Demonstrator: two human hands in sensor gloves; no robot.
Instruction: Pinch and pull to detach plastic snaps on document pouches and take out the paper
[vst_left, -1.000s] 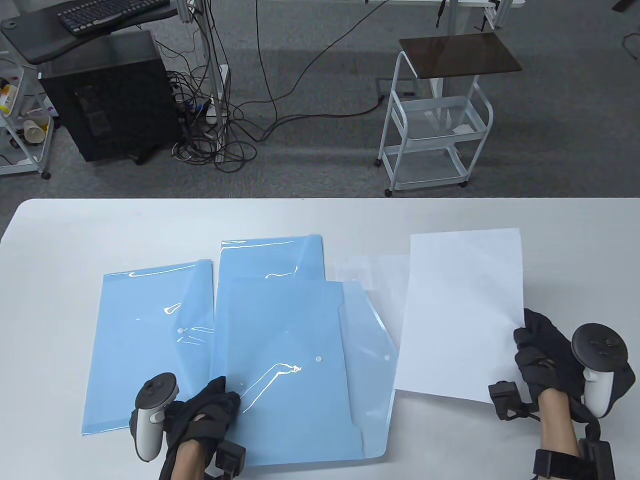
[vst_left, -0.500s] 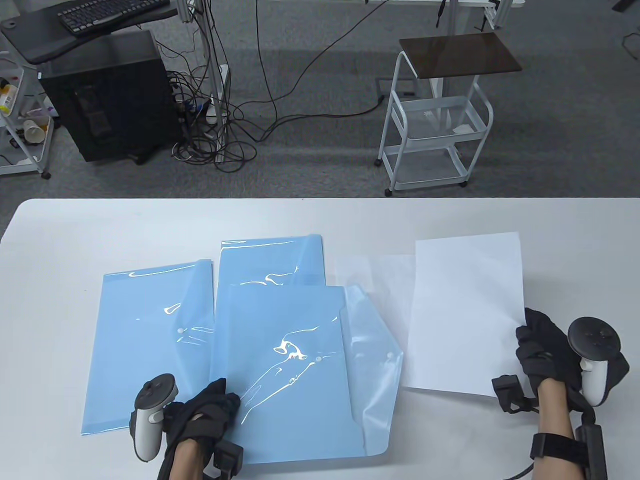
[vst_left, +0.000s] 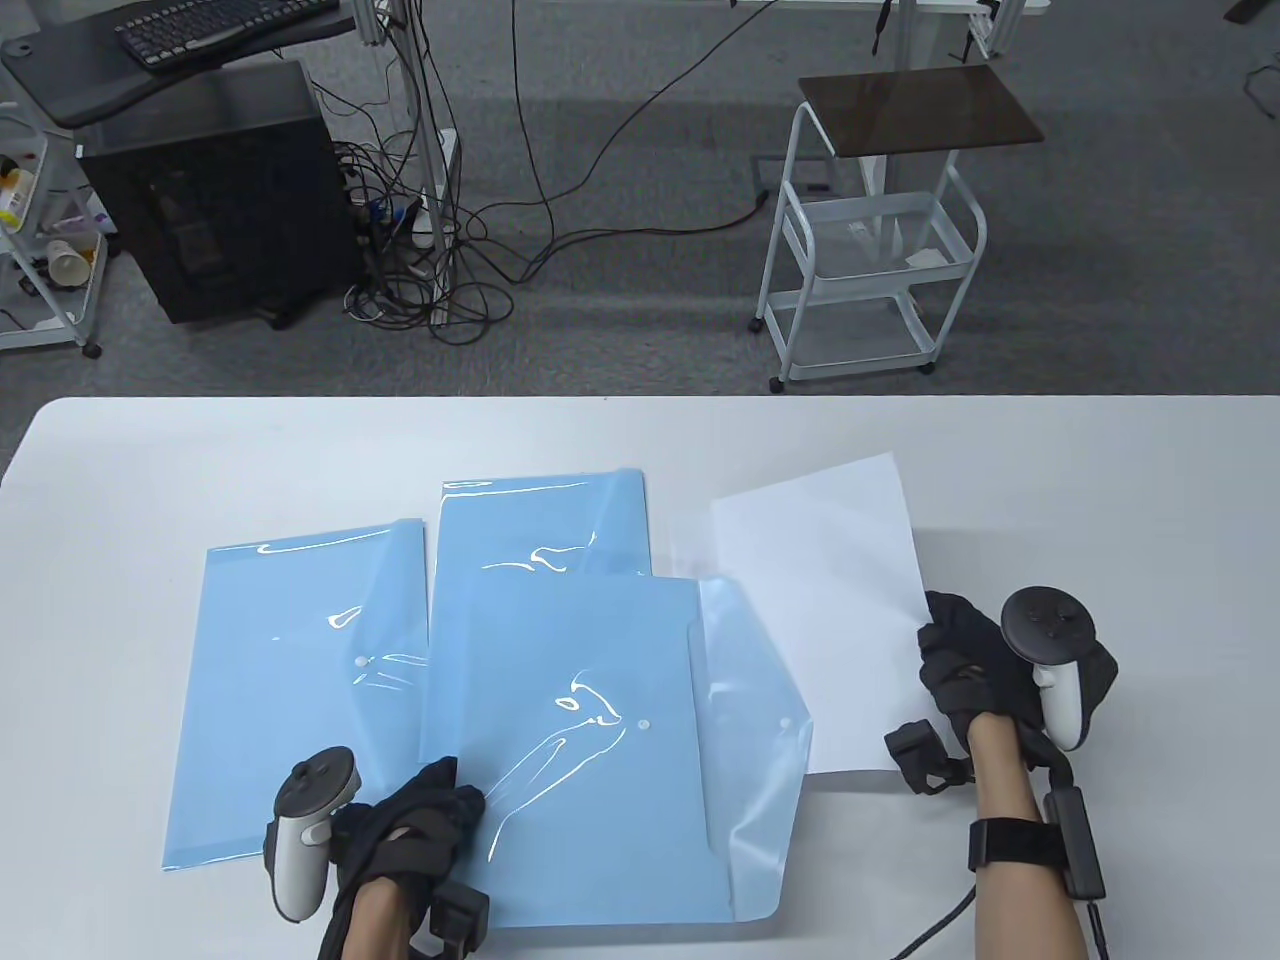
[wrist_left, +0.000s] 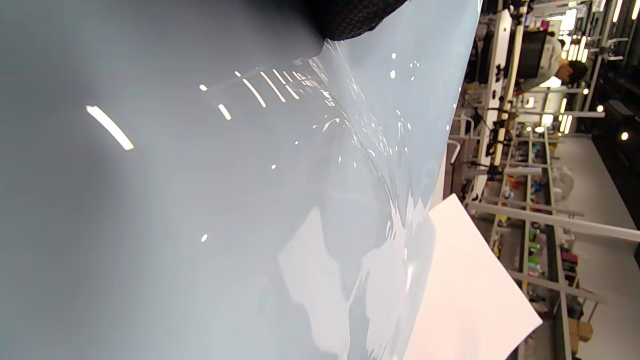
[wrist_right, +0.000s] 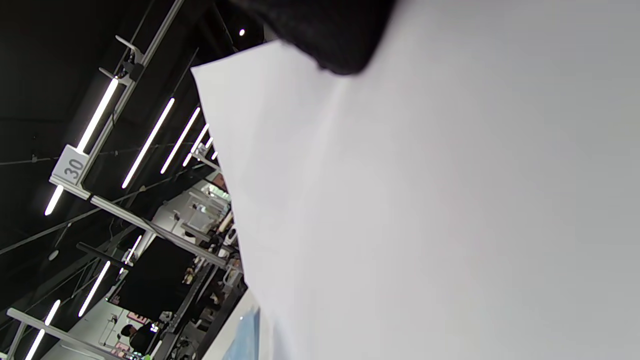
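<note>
Three light-blue document pouches lie on the white table (vst_left: 150, 460): a left pouch (vst_left: 290, 680), a back pouch (vst_left: 540, 520) and a front pouch (vst_left: 580, 760). The front pouch's flap (vst_left: 760, 730) hangs open to the right, its snap (vst_left: 643, 722) undone. My left hand (vst_left: 465, 795) grips the front pouch at its near left edge, and the plastic wrinkles there. My right hand (vst_left: 930, 615) pinches the right edge of a white paper sheet (vst_left: 830, 610), which lies tilted beside the flap. The left wrist view shows the glossy pouch (wrist_left: 200, 200) and the sheet (wrist_left: 470, 290).
A second, faint white sheet (vst_left: 690, 540) lies flat behind the flap. Beyond the table's far edge stand a white wire cart (vst_left: 870, 250), a black computer tower (vst_left: 210, 190) and tangled floor cables (vst_left: 450, 290).
My right hand has carried the paper leftward and turned it, so it now sits against the open flap. The left hand has stayed put on the front pouch.
</note>
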